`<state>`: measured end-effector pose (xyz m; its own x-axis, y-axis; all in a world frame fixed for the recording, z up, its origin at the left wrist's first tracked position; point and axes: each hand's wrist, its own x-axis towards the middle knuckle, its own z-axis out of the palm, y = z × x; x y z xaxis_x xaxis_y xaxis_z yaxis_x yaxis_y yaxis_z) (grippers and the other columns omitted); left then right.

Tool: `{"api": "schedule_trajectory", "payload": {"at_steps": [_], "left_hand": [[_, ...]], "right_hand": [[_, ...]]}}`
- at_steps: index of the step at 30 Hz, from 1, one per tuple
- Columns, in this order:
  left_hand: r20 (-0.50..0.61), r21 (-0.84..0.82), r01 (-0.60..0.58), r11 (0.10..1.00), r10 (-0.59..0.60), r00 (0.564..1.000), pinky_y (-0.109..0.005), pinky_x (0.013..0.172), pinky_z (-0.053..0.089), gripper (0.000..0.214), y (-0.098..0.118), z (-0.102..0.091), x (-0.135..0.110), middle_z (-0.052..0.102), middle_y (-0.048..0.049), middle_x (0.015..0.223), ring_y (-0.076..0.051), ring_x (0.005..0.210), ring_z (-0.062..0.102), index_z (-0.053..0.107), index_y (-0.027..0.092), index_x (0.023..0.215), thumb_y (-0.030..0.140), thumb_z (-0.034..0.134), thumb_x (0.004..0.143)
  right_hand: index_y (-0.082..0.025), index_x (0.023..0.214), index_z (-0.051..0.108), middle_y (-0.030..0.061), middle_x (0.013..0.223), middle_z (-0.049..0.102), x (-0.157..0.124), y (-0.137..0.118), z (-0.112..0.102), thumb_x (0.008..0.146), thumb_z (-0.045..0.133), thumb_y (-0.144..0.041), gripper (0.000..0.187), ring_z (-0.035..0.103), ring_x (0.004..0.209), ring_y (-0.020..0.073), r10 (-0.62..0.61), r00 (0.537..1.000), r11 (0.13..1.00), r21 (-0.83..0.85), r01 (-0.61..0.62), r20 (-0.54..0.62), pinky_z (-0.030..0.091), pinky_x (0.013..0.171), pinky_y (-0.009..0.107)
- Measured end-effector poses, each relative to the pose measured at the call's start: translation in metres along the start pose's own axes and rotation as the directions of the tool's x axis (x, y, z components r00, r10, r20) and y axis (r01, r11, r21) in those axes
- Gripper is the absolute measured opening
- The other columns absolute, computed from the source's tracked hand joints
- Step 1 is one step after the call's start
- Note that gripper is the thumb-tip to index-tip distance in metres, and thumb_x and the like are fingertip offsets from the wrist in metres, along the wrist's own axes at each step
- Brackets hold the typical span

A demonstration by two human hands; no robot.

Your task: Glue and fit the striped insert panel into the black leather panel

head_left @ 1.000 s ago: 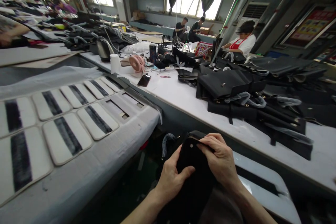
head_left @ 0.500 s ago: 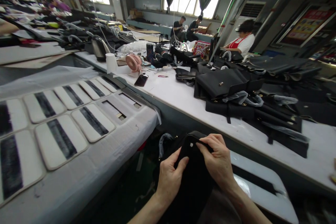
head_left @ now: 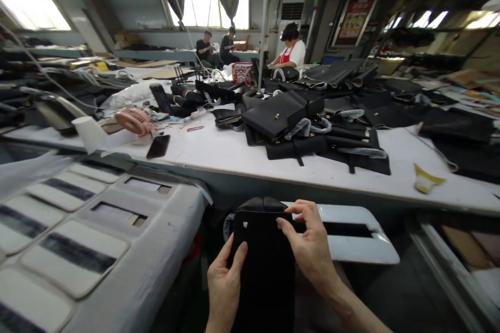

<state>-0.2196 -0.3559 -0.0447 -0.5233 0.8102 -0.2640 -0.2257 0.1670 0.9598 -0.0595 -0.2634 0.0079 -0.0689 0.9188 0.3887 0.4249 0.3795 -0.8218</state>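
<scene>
We are facing a long white-topped worktable (head_left: 219,153) running left to right. On its left part a kettle (head_left: 58,114), a white cup (head_left: 89,134) and a pink fan (head_left: 133,120) are resting, with a dark phone (head_left: 158,146) and a red pen (head_left: 195,128) lying nearby. Black bags (head_left: 269,114) are lying heaped at its middle; a yellow-and-white piece (head_left: 427,179) is lying farther right. Nearer, at left, a grey-covered bench (head_left: 156,255) is bearing black-striped white panels (head_left: 102,238).
</scene>
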Motion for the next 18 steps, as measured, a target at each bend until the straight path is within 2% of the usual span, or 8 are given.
{"api": "schedule_trajectory", "payload": {"at_steps": [5,8,11,15,18], "left_hand": [[-0.018,0.015,0.060,0.998,-0.059,0.998,-0.045,0.113,0.038,0.049,0.001,0.004,0.002,0.064,-0.0040,0.127,-0.029,0.126,0.053,0.066,0.025,0.120,0.047,0.075,0.077],[-0.086,0.094,0.045,0.995,-0.036,0.996,-0.050,0.114,0.037,0.051,0.004,0.005,0.009,0.064,-0.0052,0.128,-0.031,0.126,0.052,0.066,0.024,0.120,0.051,0.074,0.078],[-0.113,0.178,0.006,0.984,0.015,0.993,-0.053,0.109,0.041,0.055,0.008,0.008,0.018,0.065,-0.0080,0.125,-0.034,0.124,0.054,0.066,0.021,0.121,0.054,0.072,0.078],[-0.088,0.265,-0.034,0.964,0.059,0.994,-0.044,0.101,0.051,0.057,0.011,0.009,0.028,0.069,-0.0076,0.117,-0.033,0.117,0.059,0.067,0.018,0.117,0.057,0.072,0.076],[-0.092,0.286,-0.034,0.958,0.063,0.994,-0.039,0.095,0.054,0.059,0.012,0.009,0.030,0.070,-0.0077,0.112,-0.031,0.111,0.063,0.066,0.016,0.116,0.058,0.072,0.075]], "right_hand": [[-0.020,0.076,0.051,0.0011,0.086,0.051,0.003,0.006,-0.004,0.088,0.060,-0.029,0.018,0.051,0.079,0.0168,0.188,0.979,0.969,0.147,-0.197,0.074,0.043,0.068,0.031],[-0.019,0.071,0.049,0.0013,0.085,0.051,0.007,0.009,-0.001,0.087,0.060,-0.028,0.021,0.051,0.075,0.0157,0.227,0.973,0.953,0.195,-0.233,0.049,0.042,0.066,0.030],[-0.019,0.070,0.049,0.0014,0.083,0.052,0.008,0.012,0.000,0.086,0.060,-0.028,0.021,0.051,0.073,0.0152,0.244,0.970,0.944,0.225,-0.242,0.018,0.042,0.066,0.030],[-0.020,0.082,0.051,-0.0003,0.080,0.056,-0.003,0.018,-0.001,0.083,0.065,-0.034,0.020,0.055,0.069,0.0150,0.375,0.926,0.866,0.338,-0.368,0.048,0.046,0.065,0.029],[-0.020,0.092,0.055,0.0012,0.088,0.063,-0.021,0.019,-0.001,0.077,0.072,-0.031,0.026,0.061,0.078,0.0178,0.455,0.882,0.805,0.365,-0.467,0.126,0.049,0.071,0.030]]}}
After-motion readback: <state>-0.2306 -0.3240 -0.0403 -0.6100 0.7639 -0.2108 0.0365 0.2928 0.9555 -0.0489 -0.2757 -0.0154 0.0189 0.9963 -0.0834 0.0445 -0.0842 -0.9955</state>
